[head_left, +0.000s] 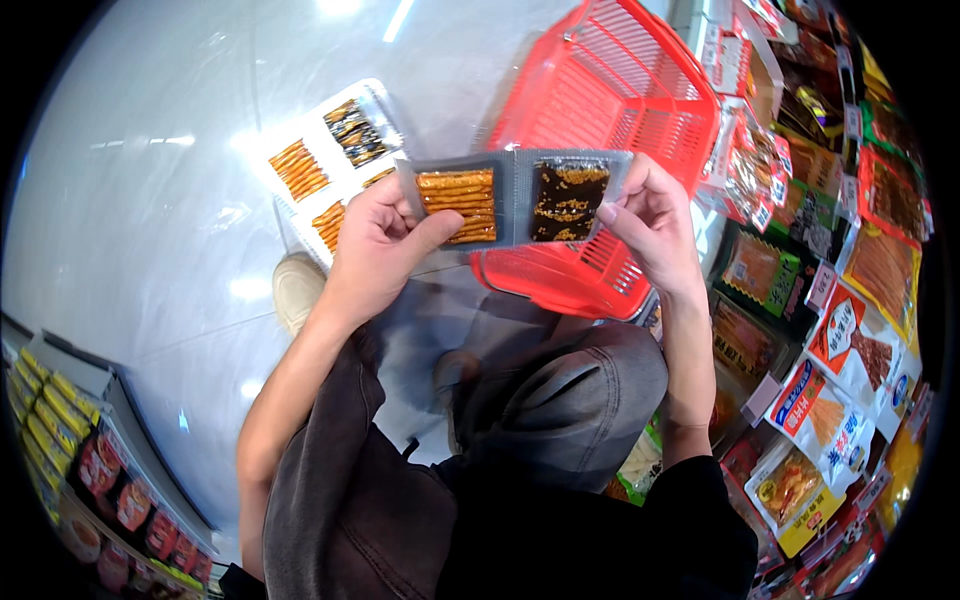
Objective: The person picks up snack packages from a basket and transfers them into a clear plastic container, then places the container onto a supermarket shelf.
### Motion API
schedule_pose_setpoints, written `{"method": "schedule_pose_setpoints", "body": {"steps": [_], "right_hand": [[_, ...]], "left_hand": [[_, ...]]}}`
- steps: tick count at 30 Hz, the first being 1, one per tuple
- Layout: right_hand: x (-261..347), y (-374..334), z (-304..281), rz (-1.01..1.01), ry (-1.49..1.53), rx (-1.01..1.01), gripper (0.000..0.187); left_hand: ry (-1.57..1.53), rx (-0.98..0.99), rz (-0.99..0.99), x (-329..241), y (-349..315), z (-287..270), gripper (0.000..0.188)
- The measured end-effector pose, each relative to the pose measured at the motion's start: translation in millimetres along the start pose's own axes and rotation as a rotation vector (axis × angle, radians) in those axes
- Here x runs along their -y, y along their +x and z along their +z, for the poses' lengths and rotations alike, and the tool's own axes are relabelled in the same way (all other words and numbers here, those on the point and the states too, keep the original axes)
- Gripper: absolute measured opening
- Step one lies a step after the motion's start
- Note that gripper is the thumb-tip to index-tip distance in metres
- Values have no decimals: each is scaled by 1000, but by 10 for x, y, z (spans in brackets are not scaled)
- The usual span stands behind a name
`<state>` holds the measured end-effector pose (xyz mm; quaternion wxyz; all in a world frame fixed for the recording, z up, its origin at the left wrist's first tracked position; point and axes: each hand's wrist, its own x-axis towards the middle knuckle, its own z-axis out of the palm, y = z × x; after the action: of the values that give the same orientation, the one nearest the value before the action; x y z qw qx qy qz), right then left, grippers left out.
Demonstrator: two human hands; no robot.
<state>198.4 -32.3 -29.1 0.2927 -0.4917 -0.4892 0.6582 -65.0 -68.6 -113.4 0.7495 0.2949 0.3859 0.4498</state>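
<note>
Between my two hands is a joined pair of clear snack packs, held up and stretched sideways. Orange-brown sticks lined up in a row fill its left pocket; dark pieces dotted with golden bits fill the right one. My left hand is closed on the left end, thumb lying across the front. The right end is pinched by my right hand, thumb in front and fingers behind. Below and behind the left pack, a larger sheet of similar snack packs lies on the floor, partly hidden by my left hand.
A red plastic basket stands on the floor beyond the packs, near the right shelves. Packaged snacks crowd those shelves along my right side. Another shelf with yellow and red packages is at lower left. My bent knee rises below my right hand.
</note>
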Motion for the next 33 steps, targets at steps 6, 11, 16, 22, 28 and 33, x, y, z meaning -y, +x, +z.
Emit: {"method": "schedule_pose_setpoints", "body": {"steps": [6, 11, 16, 22, 28, 33], "right_hand": [[-65, 411, 492, -23, -153, 11, 11], [-120, 945, 865, -24, -369, 11, 11], [-430, 1457, 1071, -32, -387, 6, 15], [-718, 1623, 1103, 35, -602, -11, 17], [-864, 1657, 1046, -50, -752, -56, 16], [-879, 1655, 1029, -105, -796, -50, 17]], "left_hand": [[387, -305, 124, -59, -395, -429, 14], [363, -587, 207, -145, -513, -758, 16], [346, -723, 185, -223, -346, -1088, 20], [358, -731, 84, -60, -198, -1306, 20], [472, -668, 15, 85, -73, -1389, 19], [521, -648, -18, 78, -31, -1414, 20]]}}
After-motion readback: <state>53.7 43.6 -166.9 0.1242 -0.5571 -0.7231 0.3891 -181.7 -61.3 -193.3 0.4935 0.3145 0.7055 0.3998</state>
